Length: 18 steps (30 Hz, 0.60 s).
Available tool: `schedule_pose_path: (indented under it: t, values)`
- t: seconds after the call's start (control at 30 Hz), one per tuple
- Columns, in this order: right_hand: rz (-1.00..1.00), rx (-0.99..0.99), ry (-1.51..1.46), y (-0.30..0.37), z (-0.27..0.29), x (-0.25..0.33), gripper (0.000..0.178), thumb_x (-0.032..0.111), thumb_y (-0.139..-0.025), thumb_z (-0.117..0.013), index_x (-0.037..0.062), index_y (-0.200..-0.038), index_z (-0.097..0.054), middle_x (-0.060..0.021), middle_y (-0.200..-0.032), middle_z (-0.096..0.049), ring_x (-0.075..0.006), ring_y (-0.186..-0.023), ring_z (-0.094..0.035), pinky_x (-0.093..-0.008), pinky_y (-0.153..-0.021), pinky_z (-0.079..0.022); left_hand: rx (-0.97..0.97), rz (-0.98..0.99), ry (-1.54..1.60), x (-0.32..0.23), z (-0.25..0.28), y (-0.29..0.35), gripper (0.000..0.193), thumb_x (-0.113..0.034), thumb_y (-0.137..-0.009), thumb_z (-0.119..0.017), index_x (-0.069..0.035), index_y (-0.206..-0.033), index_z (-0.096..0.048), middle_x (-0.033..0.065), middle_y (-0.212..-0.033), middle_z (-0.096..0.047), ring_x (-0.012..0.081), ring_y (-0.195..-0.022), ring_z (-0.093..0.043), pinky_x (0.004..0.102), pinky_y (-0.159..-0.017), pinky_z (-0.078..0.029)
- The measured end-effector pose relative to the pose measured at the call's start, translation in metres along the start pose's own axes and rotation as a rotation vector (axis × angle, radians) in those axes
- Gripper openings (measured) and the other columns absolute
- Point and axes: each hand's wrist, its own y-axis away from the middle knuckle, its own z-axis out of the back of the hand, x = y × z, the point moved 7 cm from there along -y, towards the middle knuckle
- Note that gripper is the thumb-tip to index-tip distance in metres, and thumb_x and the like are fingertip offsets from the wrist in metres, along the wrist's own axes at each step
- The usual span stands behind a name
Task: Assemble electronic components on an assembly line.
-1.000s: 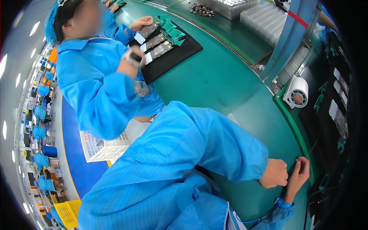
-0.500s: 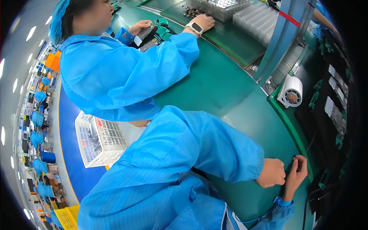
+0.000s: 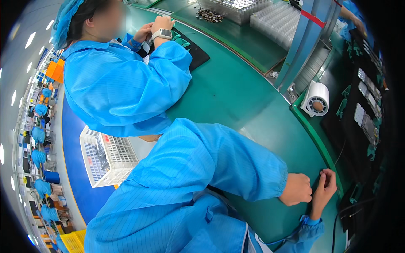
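My left hand (image 3: pixel 296 189) rests as a closed fist on the green table top (image 3: pixel 236 97), close to its raised green rim (image 3: pixel 314 135). My right hand (image 3: pixel 324 187) is right beside it, fingers bent, fingertips on the rim; anything between them is hidden. Both my arms are in blue coat sleeves. A co-worker in a blue coat (image 3: pixel 122 84) and hair cover sits at my left, wearing a white wristwatch (image 3: pixel 162 34), both hands together over a black mat (image 3: pixel 196 52) with green parts.
A white round roll-like device (image 3: pixel 316 99) sits by the rim. Long circuit boards (image 3: pixel 366 120) lie on a black surface at the right. Clear trays (image 3: pixel 274 17), a pile of small dark parts (image 3: pixel 209 15) and a blue post (image 3: pixel 303 42) stand at the back. A white basket (image 3: pixel 107 156) sits on the floor.
The co-worker's far hand came back from the parts pile to join the other hand over the black mat. My own hands stayed at the rim.
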Motion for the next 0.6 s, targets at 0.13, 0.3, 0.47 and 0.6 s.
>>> schedule_pose_path:
  t: [0.13,0.3,0.47,0.6]
  values:
    - [0.080,-0.070,-0.016,-0.0003,-0.0006,0.0036,0.007,0.002,-0.097,-0.054,-0.0025,-0.099,-0.060,-0.0036,-0.086,-0.060,-0.0065,-0.073,-0.051,-0.0214,-0.062,-0.039,0.026,0.004,0.004,0.0006,0.0025,-0.0010,0.012,-0.015,-0.070,-0.068,-0.008,-0.077,-0.062,0.0065,-0.071,-0.060,0.0260,-0.073,-0.063,0.0399,-0.074,-0.046]
    - [0.044,-0.066,-0.026,-0.0006,-0.0025,0.0064,0.006,0.001,-0.096,-0.054,-0.0025,-0.098,-0.060,-0.0032,-0.086,-0.061,-0.0064,-0.073,-0.052,-0.0215,-0.062,-0.040,0.013,0.008,0.003,0.0005,0.0008,0.0008,0.013,-0.016,-0.071,-0.069,-0.008,-0.078,-0.061,0.0064,-0.072,-0.060,0.0259,-0.074,-0.063,0.0392,-0.074,-0.045]
    - [0.056,-0.058,-0.005,0.0000,-0.0005,0.0036,0.006,0.000,-0.095,-0.054,-0.0026,-0.098,-0.059,-0.0027,-0.085,-0.060,-0.0063,-0.072,-0.051,-0.0211,-0.063,-0.040,0.023,0.008,-0.001,-0.0001,0.0003,0.0009,0.013,-0.016,-0.071,-0.070,-0.008,-0.078,-0.061,0.0063,-0.072,-0.059,0.0260,-0.074,-0.063,0.0389,-0.075,-0.045]
    - [0.051,-0.060,-0.013,0.0005,-0.0017,0.0037,0.006,0.000,-0.095,-0.054,-0.0026,-0.097,-0.059,-0.0027,-0.084,-0.060,-0.0063,-0.072,-0.051,-0.0214,-0.062,-0.040,0.025,0.007,0.000,-0.0004,0.0013,0.0018,0.014,-0.016,-0.071,-0.070,-0.008,-0.078,-0.061,0.0063,-0.072,-0.060,0.0261,-0.074,-0.063,0.0389,-0.075,-0.045]
